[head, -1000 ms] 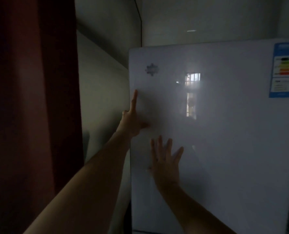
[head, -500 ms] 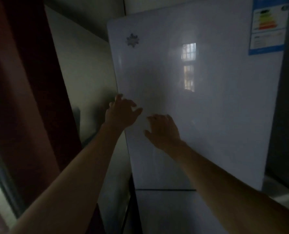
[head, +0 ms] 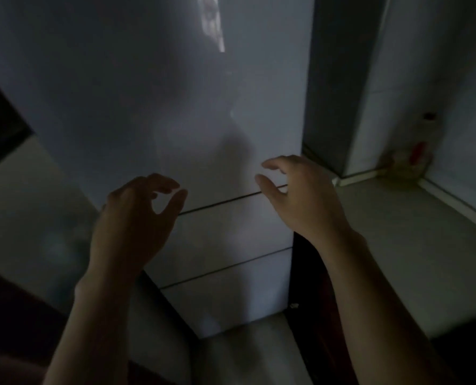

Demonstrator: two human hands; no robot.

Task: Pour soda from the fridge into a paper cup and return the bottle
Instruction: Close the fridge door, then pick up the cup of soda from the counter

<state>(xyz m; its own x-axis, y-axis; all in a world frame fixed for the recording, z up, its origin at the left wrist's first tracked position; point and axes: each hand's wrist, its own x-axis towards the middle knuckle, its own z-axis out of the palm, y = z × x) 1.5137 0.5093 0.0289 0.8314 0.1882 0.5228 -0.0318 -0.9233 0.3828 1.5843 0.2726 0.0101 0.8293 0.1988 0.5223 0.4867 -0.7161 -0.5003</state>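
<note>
Dim light filled the room, and the white fridge (head: 175, 107) took up the view from the centre to 12 o'clock, its doors all closed. A pale reflection of a window (head: 213, 26) lay on the upper door at 12 o'clock. Two dark seams crossed the front lower down, the upper seam (head: 225, 200) near the centre and the lower seam (head: 225, 269) toward 6 o'clock.

The left hand (head: 136, 215) hung at 8 o'clock in front of the fridge's left edge. Its grip was loose, fingers softly curled and thumb tip near the forefinger, and it had hold of nothing. The right hand (head: 300, 195) was at 3 o'clock of centre, by the fridge's right edge at the level of the upper seam. Its grip was half spread with relaxed, bent fingers, and it held nothing either. Whether either hand touched the door could not be told.

A pale worktop (head: 398, 259) ran along 3 to 4 o'clock, beside the fridge. In its far corner at 2 o'clock stood a small blurred object with a red patch (head: 418, 151), too dim to name. Light floor tile (head: 245, 359) showed at 6 o'clock.
</note>
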